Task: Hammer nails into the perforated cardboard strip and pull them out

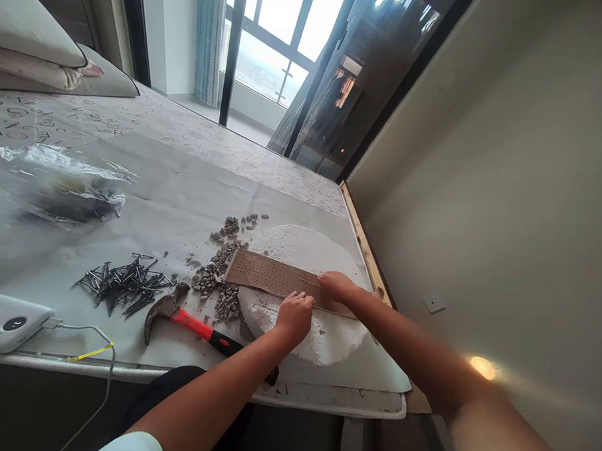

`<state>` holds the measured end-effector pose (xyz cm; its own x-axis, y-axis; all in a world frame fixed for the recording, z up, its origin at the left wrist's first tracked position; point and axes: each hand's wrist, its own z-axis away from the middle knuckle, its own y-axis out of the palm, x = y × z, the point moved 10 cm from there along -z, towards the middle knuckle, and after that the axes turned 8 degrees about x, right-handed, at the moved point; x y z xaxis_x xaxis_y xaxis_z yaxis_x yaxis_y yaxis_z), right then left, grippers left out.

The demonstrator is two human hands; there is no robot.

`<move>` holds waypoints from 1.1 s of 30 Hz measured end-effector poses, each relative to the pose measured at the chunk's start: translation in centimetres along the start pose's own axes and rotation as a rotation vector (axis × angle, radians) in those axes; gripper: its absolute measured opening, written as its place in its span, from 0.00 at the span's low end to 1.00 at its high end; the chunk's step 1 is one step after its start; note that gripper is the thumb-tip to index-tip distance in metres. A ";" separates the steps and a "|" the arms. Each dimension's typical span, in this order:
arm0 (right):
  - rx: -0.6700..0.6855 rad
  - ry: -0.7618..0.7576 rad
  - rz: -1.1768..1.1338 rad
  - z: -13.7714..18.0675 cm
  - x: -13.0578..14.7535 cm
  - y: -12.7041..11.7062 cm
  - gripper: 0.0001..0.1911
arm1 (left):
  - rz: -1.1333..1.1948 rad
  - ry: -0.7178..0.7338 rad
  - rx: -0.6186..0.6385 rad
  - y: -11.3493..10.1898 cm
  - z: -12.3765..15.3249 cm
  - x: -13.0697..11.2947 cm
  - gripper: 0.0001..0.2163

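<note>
A brown strip (pixel 271 275) dotted with rows of small holes or nail heads lies across a round white foam slab (pixel 310 252). My left hand (pixel 294 316) rests at the strip's near edge with its fingers curled in a pinch; what they hold is too small to see. My right hand (pixel 334 285) presses down on the right end of the strip with bent fingers. A claw hammer (pixel 197 327) with a red and black handle lies just left of the foam, untouched.
A heap of dark nails (pixel 123 283) and scattered gravel (pixel 219 268) lie on the paper-covered surface (pixel 173 193). A white power bank (pixel 7 320) with a cable sits at the near left. A clear plastic bag (pixel 58 188) lies farther left. A wall stands close on the right.
</note>
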<state>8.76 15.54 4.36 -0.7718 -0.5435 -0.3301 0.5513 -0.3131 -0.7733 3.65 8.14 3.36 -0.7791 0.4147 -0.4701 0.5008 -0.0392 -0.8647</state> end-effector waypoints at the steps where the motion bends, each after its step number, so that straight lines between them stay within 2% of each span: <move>1: -0.006 -0.010 0.001 0.1 0.0 -0.2 0.11 | 0.001 0.003 0.001 0.0 0.0 0.0 0.10; 5: -0.042 -0.012 -0.004 0.4 -0.1 -0.7 0.15 | 0.001 0.005 -0.002 0.0 0.0 -0.1 0.09; 12: -0.018 -0.003 0.014 0.6 0.2 -0.4 0.12 | -0.013 -0.008 0.011 -0.2 -0.1 -0.1 0.09; 16: -0.077 -0.041 0.024 1.6 -0.5 -1.7 0.17 | 0.008 -0.014 0.021 -0.3 -0.1 -0.1 0.09; 19: -0.101 -0.065 0.017 2.5 -1.4 -3.0 0.15 | 0.114 -0.084 0.005 -1.1 -0.1 0.8 0.09; 21: -0.100 -0.129 -0.046 3.1 -1.1 -3.7 0.13 | 0.308 -0.186 -0.055 -2.1 -0.2 2.1 0.08; 23: -0.090 -0.243 -0.169 3.8 0.2 -4.2 0.11 | 0.645 -0.283 -0.095 -2.2 -0.2 3.5 0.08; 24: -0.094 -0.303 -0.232 4.2 1.1 -4.6 0.11 | 0.860 -0.320 -0.069 -1.5 -0.3 3.8 0.07; 26: -0.119 -0.360 -0.311 4.6 2.5 -5.2 0.11 | 1.302 -0.365 0.064 0.6 -0.5 3.3 0.06; 28: -0.156 -0.346 -0.346 4.7 3.1 -5.7 0.11 | 1.638 -0.378 0.183 1.9 -0.5 2.2 0.05; 29: -0.175 -0.331 -0.368 4.7 3.1 -5.9 0.11 | 1.748 -0.377 0.199 2.2 -0.5 2.0 0.05; 33: -0.307 -0.174 -0.418 4.3 0.7 -5.8 0.14 | 1.936 -0.437 0.125 2.4 -0.4 3.1 0.03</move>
<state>6.35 13.60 10.95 -0.8271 -0.5506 0.1133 0.0709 -0.3022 -0.9506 2.60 9.65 -0.07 0.6396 -0.4610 -0.6152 0.6310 -0.1422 0.7626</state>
